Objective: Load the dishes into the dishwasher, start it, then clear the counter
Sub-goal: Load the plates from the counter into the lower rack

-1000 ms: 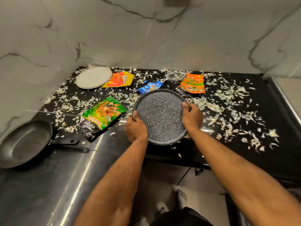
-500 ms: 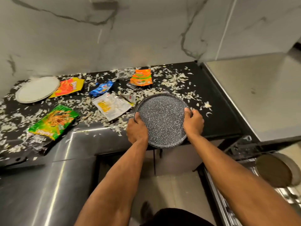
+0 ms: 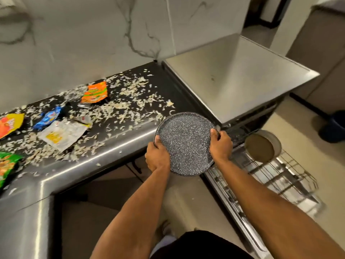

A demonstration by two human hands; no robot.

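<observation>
- My left hand (image 3: 157, 157) grips the speckled plate (image 3: 184, 143) at its 8 o'clock rim, my right hand (image 3: 221, 146) at 3 o'clock; both arms reach forward.
- I hold the plate beyond the black counter (image 3: 112, 144) edge, dishwasher rack (image 3: 276, 174) at its 4 o'clock.
- Wrappers (image 3: 61, 133) and shreds litter the counter under marble walls.
- Since a second ago I've carried the plate rightward off the counter.

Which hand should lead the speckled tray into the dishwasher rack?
Likely right. The right hand grips the speckled tray on the side nearer the dishwasher rack; the left hand grips the far side.
</observation>
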